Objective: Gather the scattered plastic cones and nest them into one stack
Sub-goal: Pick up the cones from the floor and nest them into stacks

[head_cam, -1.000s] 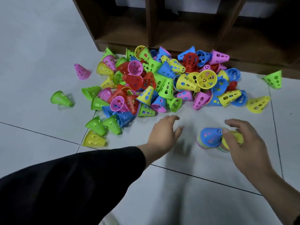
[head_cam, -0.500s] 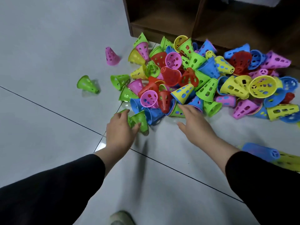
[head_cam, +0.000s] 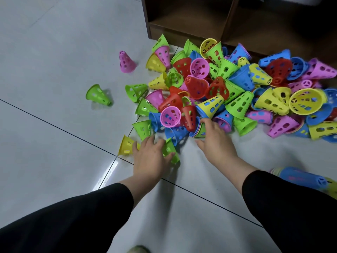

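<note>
The left hand (head_cam: 151, 157), fingers spread and gripping nothing, rests against a green perforated plastic cone (head_cam: 170, 150) lying at its 1 o'clock, long axis toward 11. The right hand (head_cam: 216, 143), also spread, touches a small nested cone bundle (head_cam: 197, 129) at its 11 o'clock.

cone pile (head_cam: 228, 92) before shelf (head_cam: 184, 19) — stack (head_cam: 299, 178) right

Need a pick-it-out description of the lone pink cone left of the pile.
Start at the brown wooden shelf unit at the top, with the big pile of cones spilled in front of it. Look left of the pile's upper edge, onto bare grey tile. The pink cone stands there alone, upright with its narrow end up, touching no other cone.
</note>
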Demonstrator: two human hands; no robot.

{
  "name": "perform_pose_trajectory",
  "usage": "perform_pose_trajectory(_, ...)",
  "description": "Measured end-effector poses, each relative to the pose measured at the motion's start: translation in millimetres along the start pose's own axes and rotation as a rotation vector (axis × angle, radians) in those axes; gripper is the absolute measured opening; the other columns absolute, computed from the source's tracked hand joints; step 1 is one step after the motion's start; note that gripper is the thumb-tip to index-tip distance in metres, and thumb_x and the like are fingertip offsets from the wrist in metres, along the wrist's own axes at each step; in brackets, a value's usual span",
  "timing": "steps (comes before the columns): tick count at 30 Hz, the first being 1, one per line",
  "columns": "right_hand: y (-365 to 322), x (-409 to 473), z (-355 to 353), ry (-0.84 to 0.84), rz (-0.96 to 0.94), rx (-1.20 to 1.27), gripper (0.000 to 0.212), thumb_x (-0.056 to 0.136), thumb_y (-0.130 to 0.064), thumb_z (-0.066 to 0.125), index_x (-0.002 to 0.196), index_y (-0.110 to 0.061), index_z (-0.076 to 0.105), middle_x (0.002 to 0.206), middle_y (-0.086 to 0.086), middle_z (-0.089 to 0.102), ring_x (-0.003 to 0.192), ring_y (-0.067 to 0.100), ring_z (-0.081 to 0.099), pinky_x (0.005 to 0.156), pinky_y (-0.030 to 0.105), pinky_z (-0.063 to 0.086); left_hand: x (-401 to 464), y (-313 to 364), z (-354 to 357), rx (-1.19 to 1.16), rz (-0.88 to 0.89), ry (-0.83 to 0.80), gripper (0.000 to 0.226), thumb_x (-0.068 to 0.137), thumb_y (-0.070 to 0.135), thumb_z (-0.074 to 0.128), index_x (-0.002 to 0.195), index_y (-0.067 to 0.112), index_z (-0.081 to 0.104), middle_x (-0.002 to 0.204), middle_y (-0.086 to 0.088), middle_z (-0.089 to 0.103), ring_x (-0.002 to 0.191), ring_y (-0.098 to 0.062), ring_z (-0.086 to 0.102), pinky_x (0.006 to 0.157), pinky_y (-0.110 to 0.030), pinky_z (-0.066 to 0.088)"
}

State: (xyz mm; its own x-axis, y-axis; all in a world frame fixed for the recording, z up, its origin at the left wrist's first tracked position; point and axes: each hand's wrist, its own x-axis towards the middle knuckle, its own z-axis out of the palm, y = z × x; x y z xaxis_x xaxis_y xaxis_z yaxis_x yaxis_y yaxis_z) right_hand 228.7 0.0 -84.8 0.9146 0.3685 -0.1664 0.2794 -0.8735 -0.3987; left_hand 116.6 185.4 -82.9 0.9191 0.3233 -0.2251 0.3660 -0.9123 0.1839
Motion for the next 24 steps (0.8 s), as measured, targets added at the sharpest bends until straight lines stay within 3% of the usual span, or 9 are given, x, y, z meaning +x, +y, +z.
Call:
perform_pose_trajectory(4,2,-4,3,-0.05,0.006,-0.067,0.078,0.081,-0.046,0.074,0.144,-0.025,0.033,0.126,0.008,0.052,0.117,0.031,0.053,0.089,0.046,0.051,0,12,-2,0.02,-0.019,-0.068,0.032,0.096,0.058,0.039,0.103,0.03,0.052,0.104,0.003,0.063,0.112,-0.026,0.055,0.107,-0.053,0.022)
perform_pose_trajectory(8,-1,-4,9,-0.127,-0.006,0.007,0.078,0.082,-0.047,0.073,0.143,-0.025,0.03,0.14,0.005,0.048,0.126,0.031,0.049,0.093,0.05,0.049,-4,18,-5,0.048,0.002,-0.087,0.029,0.1,0.055,0.032,0.101,0.029,0.046,0.091,0.001,0.064,0.098,-0.028,0.06,0.105,-0.053,0.024)
perform_pose_trajectory(10,-4,-6,11,-0.128,0.019,0.09,0.073,0.081,-0.038,0.075,0.138,-0.025,0.032,0.131,0.004,0.054,0.117,0.03,0.054,0.087,0.047,0.051,-6,20,-7,-0.005,0.024,-0.072,0.029,0.1,0.054,0.033,0.101,0.028,0.047,0.091,0.001,0.061,0.094,-0.027,0.06,0.102,-0.049,0.028)
perform_pose_trajectory(12,-6,-11,9,-0.093,0.06,0.179,0.069,0.08,-0.034,0.076,0.134,-0.024,0.035,0.122,0.005,0.057,0.108,0.029,0.057,0.082,0.042,0.052,-8,20,-8,-0.199,0.036,-0.065,0.027,0.1,0.05,0.039,0.1,0.025,0.049,0.099,0.0,0.056,0.092,-0.027,0.059,0.092,-0.042,0.041)
perform_pose_trajectory(14,-5,-21,4,-0.038,0.101,0.255,0.069,0.079,-0.033,0.077,0.134,-0.022,0.038,0.12,0.006,0.057,0.103,0.029,0.059,0.079,0.038,0.051,-10,20,-11,-0.424,0.043,-0.044,0.025,0.099,0.045,0.047,0.098,0.02,0.051,0.113,-0.001,0.051,0.094,-0.026,0.058,0.082,-0.037,0.047)
perform_pose_trajectory(16,-2,-34,-5,-0.001,0.14,0.323,0.07,0.079,-0.032,0.076,0.136,-0.022,0.038,0.122,0.006,0.056,0.102,0.028,0.06,0.078,0.036,0.05,-14,22,-16,-0.53,0.065,0.014,0.026,0.099,0.043,0.049,0.1,0.017,0.054,0.12,0.001,0.049,0.099,-0.023,0.056,0.082,-0.035,0.048)
perform_pose_trajectory(21,7,-81,-46,0.12,0.168,0.548,0.067,0.078,-0.034,0.075,0.133,-0.034,0.036,0.12,-0.004,0.055,0.091,0.011,0.06,0.079,0.033,0.053,-22,36,-28,-0.591,0.133,0.035,0.04,0.098,0.053,0.041,0.105,0.017,0.056,0.11,0.001,0.052,0.096,-0.023,0.054,0.083,-0.043,0.051)
perform_pose_trajectory(22,9,-91,-57,0.155,0.167,0.591,0.065,0.078,-0.033,0.075,0.131,-0.036,0.037,0.121,-0.006,0.055,0.091,0.007,0.06,0.078,0.029,0.053,-23,43,-31,-0.637,0.131,0.028,0.039,0.097,0.054,0.045,0.105,0.018,0.058,0.107,0.0,0.053,0.094,-0.022,0.055,0.082,-0.041,0.052)
perform_pose_trajectory(24,16,-113,-79,0.235,0.158,0.65,0.063,0.079,-0.029,0.076,0.13,-0.036,0.039,0.123,-0.01,0.053,0.091,0.002,0.06,0.077,0.023,0.053,-27,63,-42,-0.698,0.121,0.029,0.032,0.092,0.046,0.061,0.099,0.015,0.059,0.096,-0.002,0.058,0.087,-0.018,0.057,0.077,-0.022,0.047)
